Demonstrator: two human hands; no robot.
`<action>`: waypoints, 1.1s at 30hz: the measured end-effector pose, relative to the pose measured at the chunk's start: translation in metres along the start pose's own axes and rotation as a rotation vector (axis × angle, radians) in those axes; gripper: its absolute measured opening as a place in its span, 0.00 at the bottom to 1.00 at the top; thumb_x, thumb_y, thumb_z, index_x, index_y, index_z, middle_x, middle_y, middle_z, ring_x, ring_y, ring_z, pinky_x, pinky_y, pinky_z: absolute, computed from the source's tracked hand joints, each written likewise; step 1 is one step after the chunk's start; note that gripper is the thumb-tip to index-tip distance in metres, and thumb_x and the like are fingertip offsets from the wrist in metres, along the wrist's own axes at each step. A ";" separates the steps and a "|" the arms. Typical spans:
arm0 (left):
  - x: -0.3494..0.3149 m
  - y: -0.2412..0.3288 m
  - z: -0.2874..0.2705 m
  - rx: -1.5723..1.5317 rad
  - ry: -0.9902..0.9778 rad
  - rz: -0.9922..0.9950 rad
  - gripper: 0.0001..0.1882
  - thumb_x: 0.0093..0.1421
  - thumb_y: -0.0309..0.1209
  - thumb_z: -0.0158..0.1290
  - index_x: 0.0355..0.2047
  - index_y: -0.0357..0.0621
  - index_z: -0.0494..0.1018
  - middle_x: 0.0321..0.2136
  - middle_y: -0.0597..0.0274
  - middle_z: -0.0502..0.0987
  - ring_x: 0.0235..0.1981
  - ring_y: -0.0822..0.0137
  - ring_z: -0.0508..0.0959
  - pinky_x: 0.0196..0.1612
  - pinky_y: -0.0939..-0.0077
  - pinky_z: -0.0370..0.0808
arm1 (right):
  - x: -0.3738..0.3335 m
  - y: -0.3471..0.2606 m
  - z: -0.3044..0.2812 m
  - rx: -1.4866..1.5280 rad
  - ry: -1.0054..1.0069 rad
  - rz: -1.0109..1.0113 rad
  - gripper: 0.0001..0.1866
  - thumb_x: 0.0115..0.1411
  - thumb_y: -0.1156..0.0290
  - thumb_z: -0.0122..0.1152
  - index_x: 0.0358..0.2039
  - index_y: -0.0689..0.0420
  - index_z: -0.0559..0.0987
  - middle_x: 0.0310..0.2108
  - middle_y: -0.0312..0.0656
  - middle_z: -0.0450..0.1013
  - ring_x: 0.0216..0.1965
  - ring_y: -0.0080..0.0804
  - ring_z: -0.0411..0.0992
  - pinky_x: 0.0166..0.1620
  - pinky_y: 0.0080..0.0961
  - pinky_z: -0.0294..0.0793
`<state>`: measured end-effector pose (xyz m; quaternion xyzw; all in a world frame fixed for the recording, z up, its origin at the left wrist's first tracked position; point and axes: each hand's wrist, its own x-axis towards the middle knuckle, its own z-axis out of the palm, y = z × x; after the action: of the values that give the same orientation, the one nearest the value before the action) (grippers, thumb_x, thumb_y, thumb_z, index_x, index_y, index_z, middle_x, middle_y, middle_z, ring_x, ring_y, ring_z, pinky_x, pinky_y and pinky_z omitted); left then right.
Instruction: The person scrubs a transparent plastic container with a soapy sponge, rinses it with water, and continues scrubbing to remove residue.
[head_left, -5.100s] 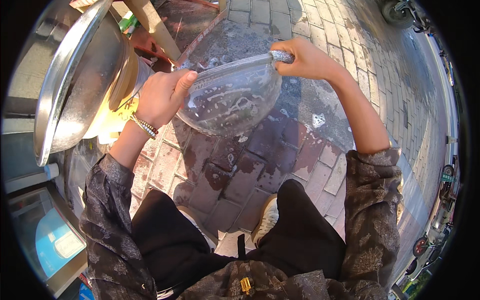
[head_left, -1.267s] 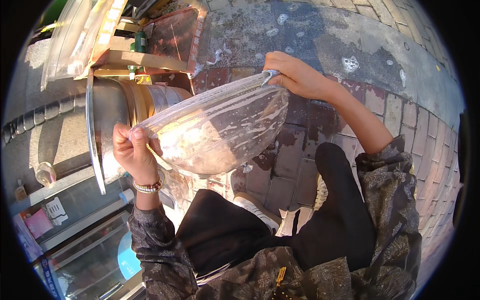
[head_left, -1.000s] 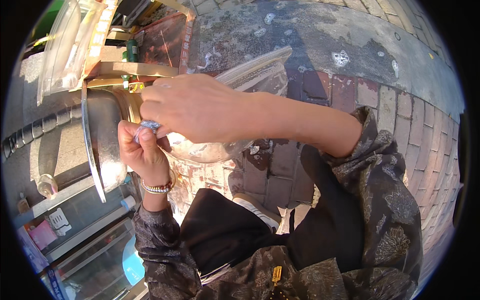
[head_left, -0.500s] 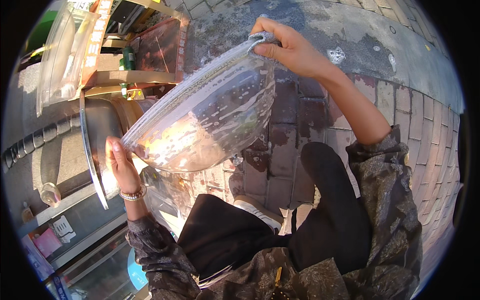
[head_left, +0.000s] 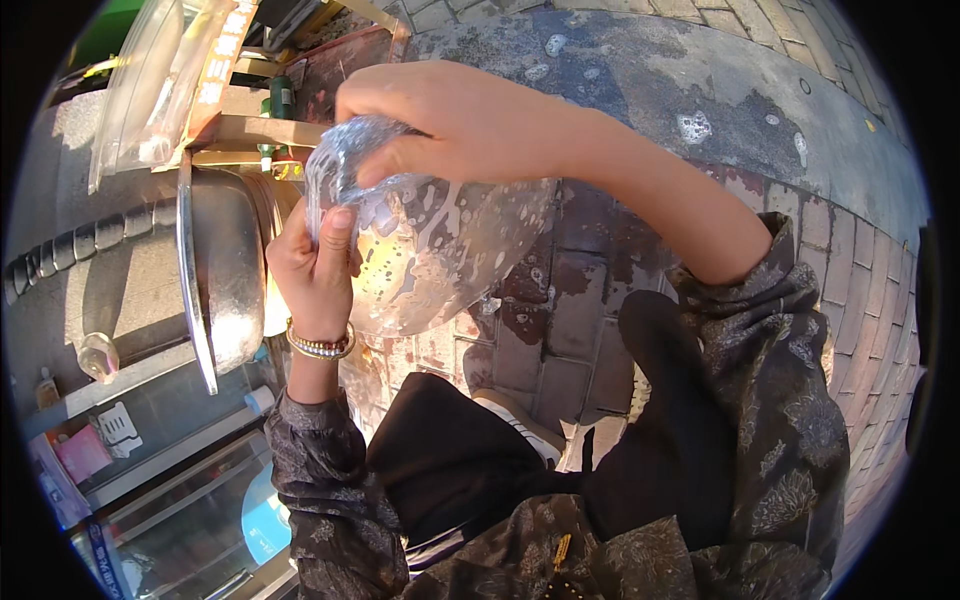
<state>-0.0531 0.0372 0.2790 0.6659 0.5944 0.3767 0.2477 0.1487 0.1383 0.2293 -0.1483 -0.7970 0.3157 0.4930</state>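
Note:
A large clear plastic basin-shaped piece (head_left: 450, 245), streaked with soapy water, is tilted in front of me above the paving. My left hand (head_left: 312, 275), with bracelets at the wrist, grips its rim at the left end, thumb on top. My right hand (head_left: 455, 125) is closed round a crumpled grey-blue scrubbing cloth (head_left: 372, 142), pressed over the rim just above my left thumb. My right hand and the cloth hide much of the upper rim.
At left stands a metal pan-like vessel (head_left: 225, 270) beside a wooden frame (head_left: 265, 130) and a green bottle (head_left: 283, 97). A glass-fronted case (head_left: 190, 510) lies lower left. Wet brick paving (head_left: 560, 330) and foam patches (head_left: 693, 126) spread ahead; my knees are below.
My right hand has slid the cloth along the rim from the far right end to beside my left hand. My left hand and the basin have shifted slightly, the basin tilting differently.

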 end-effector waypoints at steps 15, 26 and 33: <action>-0.013 -0.006 0.000 -0.059 0.040 0.050 0.16 0.69 0.40 0.51 0.30 0.39 0.71 0.17 0.69 0.71 0.15 0.80 0.68 0.17 0.85 0.64 | 0.013 -0.022 0.015 -0.099 -0.025 -0.083 0.16 0.61 0.60 0.60 0.39 0.59 0.69 0.36 0.45 0.68 0.43 0.48 0.69 0.44 0.42 0.67; -0.022 -0.022 -0.022 -0.026 0.174 0.085 0.16 0.71 0.39 0.48 0.35 0.37 0.74 0.27 0.72 0.73 0.29 0.81 0.67 0.32 0.84 0.64 | -0.017 0.010 -0.025 -0.252 -0.070 0.015 0.12 0.64 0.64 0.56 0.39 0.60 0.70 0.39 0.47 0.71 0.45 0.51 0.71 0.47 0.43 0.69; -0.022 -0.012 -0.031 0.124 0.087 0.156 0.18 0.70 0.40 0.49 0.29 0.39 0.70 0.25 0.72 0.70 0.26 0.81 0.66 0.28 0.84 0.62 | -0.011 0.000 0.000 -0.181 -0.024 -0.070 0.12 0.61 0.69 0.59 0.40 0.60 0.69 0.37 0.45 0.66 0.43 0.48 0.68 0.44 0.41 0.67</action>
<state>-0.0853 0.0146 0.2836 0.7071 0.5731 0.3859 0.1502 0.1536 0.1320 0.2214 -0.1602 -0.8329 0.2268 0.4787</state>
